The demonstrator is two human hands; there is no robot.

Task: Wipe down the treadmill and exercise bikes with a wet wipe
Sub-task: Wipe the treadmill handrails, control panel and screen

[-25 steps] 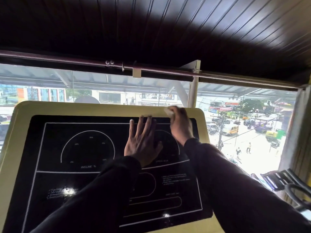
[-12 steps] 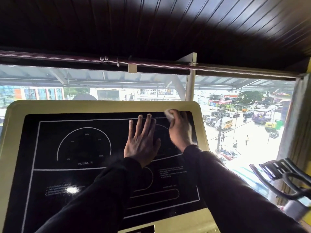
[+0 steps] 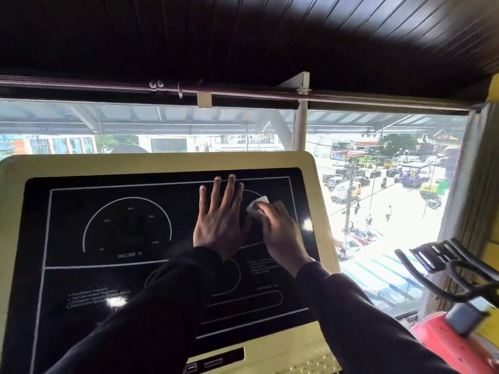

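The treadmill console fills the lower left: a pale yellow frame around a glossy black panel with white dial outlines and the word INCLINE. My left hand lies flat on the panel's right half, fingers straight and pointing up. Just to its right, my right hand holds a small folded white wet wipe under its fingertips and presses it against the black panel, on the right dial. Both forearms wear dark sleeves.
An exercise bike with black handlebars and a red frame stands at the lower right. Behind the console a large window looks down on a busy street. A curtain hangs at the right edge. Dark panelled ceiling overhead.
My right hand has slid the wipe down from the console's top right corner onto the black panel beside my left hand. The left hand stays flat on the panel. The view has tilted downward.
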